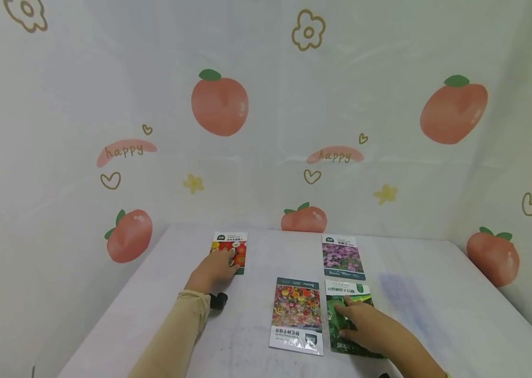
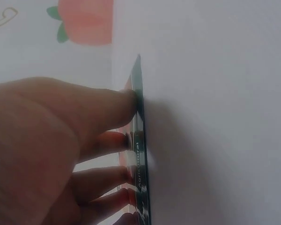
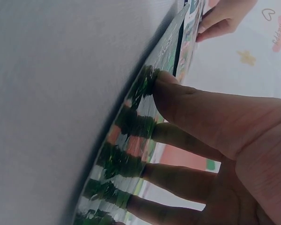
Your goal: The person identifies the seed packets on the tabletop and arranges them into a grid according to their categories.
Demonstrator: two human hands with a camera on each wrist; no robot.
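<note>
My left hand rests its fingertips on a seed packet with red and yellow flowers, flat at the back left of the table. In the left wrist view, the thumb and fingers touch the face of that packet. On the right, the fingertips of my right hand lie spread on a green vegetable seed packet. The right wrist view has its thumb and fingers touching the glossy face of the packet. Neither hand curls round a packet's edge.
A mixed-flower seed packet lies left of the green one, its print upside down. Behind the green packet is a purple-flower packet. The white table meets a fruit-patterned curtain at the back and sides.
</note>
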